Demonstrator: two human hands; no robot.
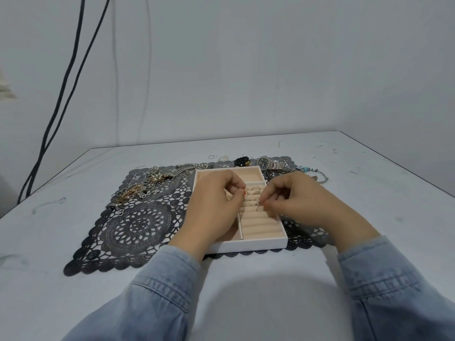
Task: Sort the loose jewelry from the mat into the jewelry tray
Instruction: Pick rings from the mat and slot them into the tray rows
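A white jewelry tray (pixel 258 244) with peach lining sits on a black lace mat (pixel 138 225). Both hands hover over its ring rolls, where several rings (pixel 254 188) are slotted. My left hand (pixel 216 205) pinches a small ring (pixel 245 194) between thumb and forefinger. My right hand (pixel 302 200) pinches another small ring (pixel 258 206) at the ring rolls. A tangle of chains and necklaces (pixel 138 190) lies on the mat's left part. Black beads (pixel 242 161), a silver watch (pixel 269 163) and a turquoise bracelet (pixel 311 172) lie behind the tray.
The mat lies on a pale grey table (pixel 246 291) set against a wall. Two small loose rings (pixel 218 157) rest on the table beyond the mat. Black cables (pixel 61 94) hang down the wall at the left.
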